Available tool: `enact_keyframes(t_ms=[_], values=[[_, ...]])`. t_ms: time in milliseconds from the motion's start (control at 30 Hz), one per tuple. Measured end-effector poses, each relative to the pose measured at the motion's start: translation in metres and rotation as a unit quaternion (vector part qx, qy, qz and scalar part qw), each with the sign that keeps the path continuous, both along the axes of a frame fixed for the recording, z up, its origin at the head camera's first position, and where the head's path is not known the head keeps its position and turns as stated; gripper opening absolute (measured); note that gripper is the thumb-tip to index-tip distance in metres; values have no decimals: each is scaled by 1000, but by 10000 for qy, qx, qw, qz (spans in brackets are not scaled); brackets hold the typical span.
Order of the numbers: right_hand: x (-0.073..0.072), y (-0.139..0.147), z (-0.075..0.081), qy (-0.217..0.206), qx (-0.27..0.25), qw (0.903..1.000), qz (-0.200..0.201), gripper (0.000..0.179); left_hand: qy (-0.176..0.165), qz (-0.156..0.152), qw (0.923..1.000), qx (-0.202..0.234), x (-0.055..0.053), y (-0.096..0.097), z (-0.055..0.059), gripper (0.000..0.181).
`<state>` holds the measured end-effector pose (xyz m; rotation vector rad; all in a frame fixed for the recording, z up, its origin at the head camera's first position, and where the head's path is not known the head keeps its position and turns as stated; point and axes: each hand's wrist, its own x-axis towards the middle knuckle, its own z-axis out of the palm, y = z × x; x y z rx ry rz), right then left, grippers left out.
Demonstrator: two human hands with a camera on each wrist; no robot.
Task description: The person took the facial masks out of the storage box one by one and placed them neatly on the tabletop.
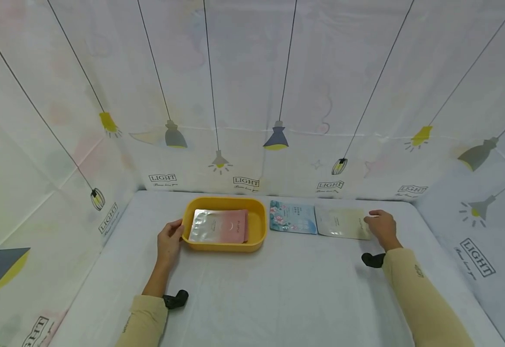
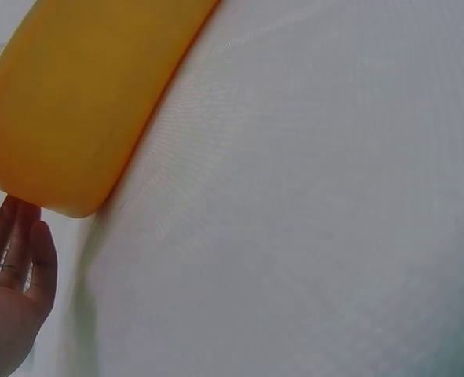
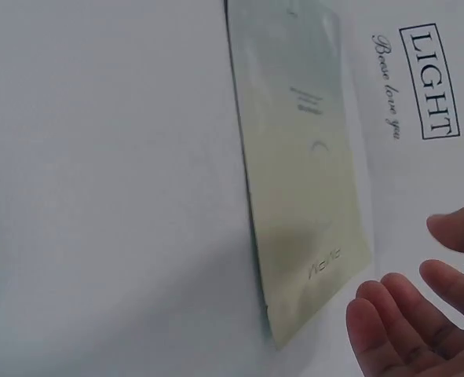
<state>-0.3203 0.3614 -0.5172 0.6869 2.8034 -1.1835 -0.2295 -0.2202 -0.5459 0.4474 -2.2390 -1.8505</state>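
A yellow tray (image 1: 226,247) lies near the table's far edge, holding a silver-and-pink flat sachet (image 1: 218,226) on top of another pink one. My left hand (image 1: 170,243) touches the tray's left end. In the left wrist view its fairly straight fingers (image 2: 43,263) meet the tray's outer wall (image 2: 82,102); the thumb is hard to make out. To the right of the tray lies a blue floral sachet (image 1: 293,218), edge to edge with a pale yellow-green sachet (image 1: 341,222). Beside that sachet's right end is my right hand (image 1: 382,227), its fingers (image 3: 365,322) loosely bent and thumb apart, gripping nothing.
A white cloth covers the table (image 1: 287,289). Behind it and at both sides hang white curtains (image 1: 244,72) printed with lamps and "LIGHT" labels. Black wrist-worn devices sit at the left cuff (image 1: 176,300) and right cuff (image 1: 373,260).
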Motion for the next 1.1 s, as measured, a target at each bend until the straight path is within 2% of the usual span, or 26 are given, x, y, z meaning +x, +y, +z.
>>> enact_keyframes(t_ms=[100, 167, 233, 433, 633, 800, 933, 1100], values=[[-6, -1, 0, -93, -677, 9976, -48, 60, 2, -6, 10000, -13, -1, 0, -1, 32], [-7, -5, 4, -226, -1152, 9931, 68, 70, 8, -3, 10000, -28, -1, 0, -1, 32], [-4, -13, 13, -411, -1488, 9877, 236, 72, 14, 19, 10000, -28, -1, 0, -2, 32], [2, -38, 37, -572, -1710, 9802, 812, 68, 45, 76, 10000, 12, -2, -1, -4, 30], [1, -61, 51, -521, -1835, 9724, 1346, 77, 133, 93, 9999, -28, -2, -2, -2, 29], [0, -81, 61, -517, -1810, 9656, 1792, 72, 148, 229, 9996, -97, -4, -4, 0, 27], [3, -97, 70, -509, -1841, 9610, 2000, 65, 123, 279, 9995, -69, -5, -5, -1, 27], [10, -115, 76, -561, -2300, 9482, 2120, 65, 96, 338, 9994, 75, -5, -2, -2, 28]])
